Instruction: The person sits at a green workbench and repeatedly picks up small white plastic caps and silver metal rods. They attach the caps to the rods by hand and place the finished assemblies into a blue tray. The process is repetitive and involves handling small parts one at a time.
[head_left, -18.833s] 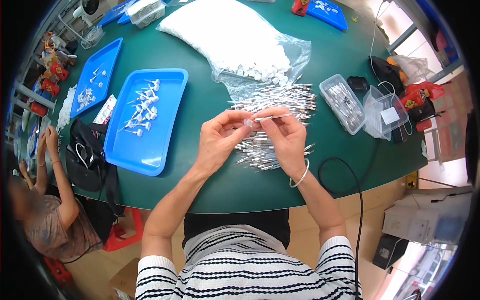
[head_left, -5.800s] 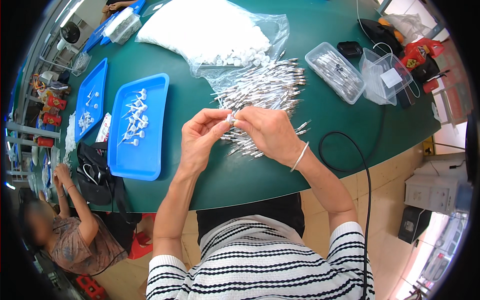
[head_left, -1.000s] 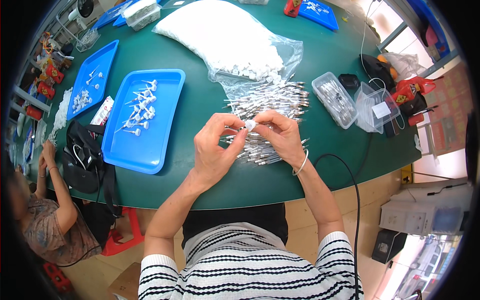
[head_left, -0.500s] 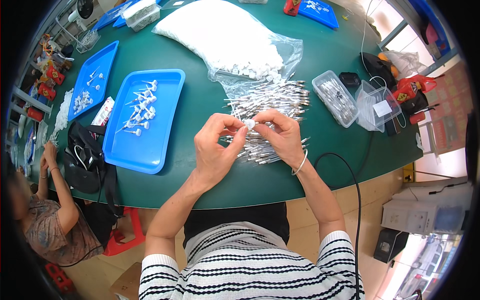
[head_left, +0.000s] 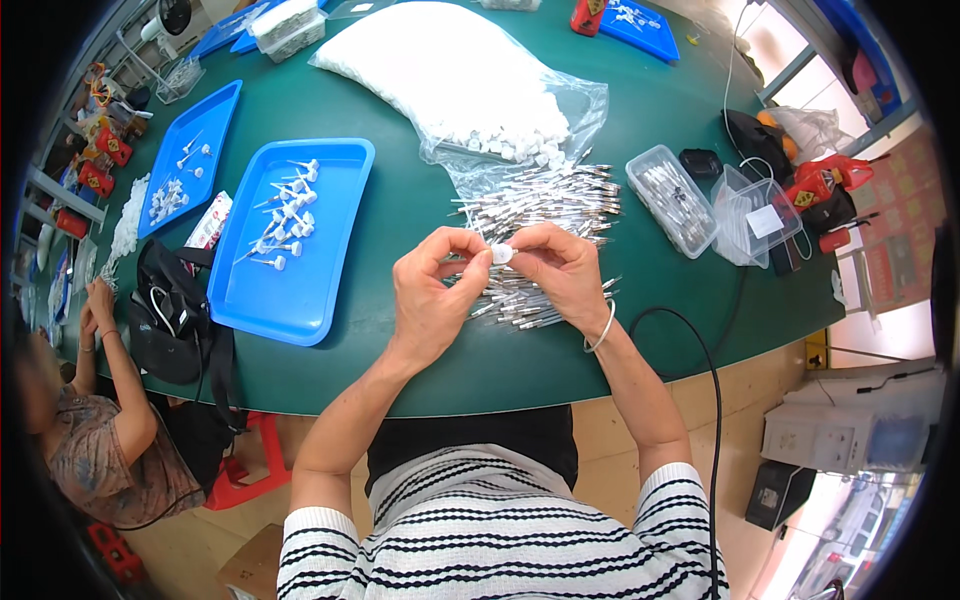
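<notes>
Over the front of the green table, my left hand and my right hand meet, fingertips pinched on either side of a small white plastic cap. Whether a thin rod sits in the cap is hidden by my fingers. Just beyond and partly beneath the hands lies a loose heap of thin metal rods. Behind it, a clear plastic bag spills white caps. To the left, a blue tray holds several rods with white caps on their ends.
A clear box of rods and empty clear containers stand at right. A black cable hangs over the front edge. At left are a second blue tray, a black bag and a seated co-worker.
The white cap has turned slightly between my fingertips, its round face showing more. Both hands stay in nearly the same place. The whole view has shifted very slightly.
</notes>
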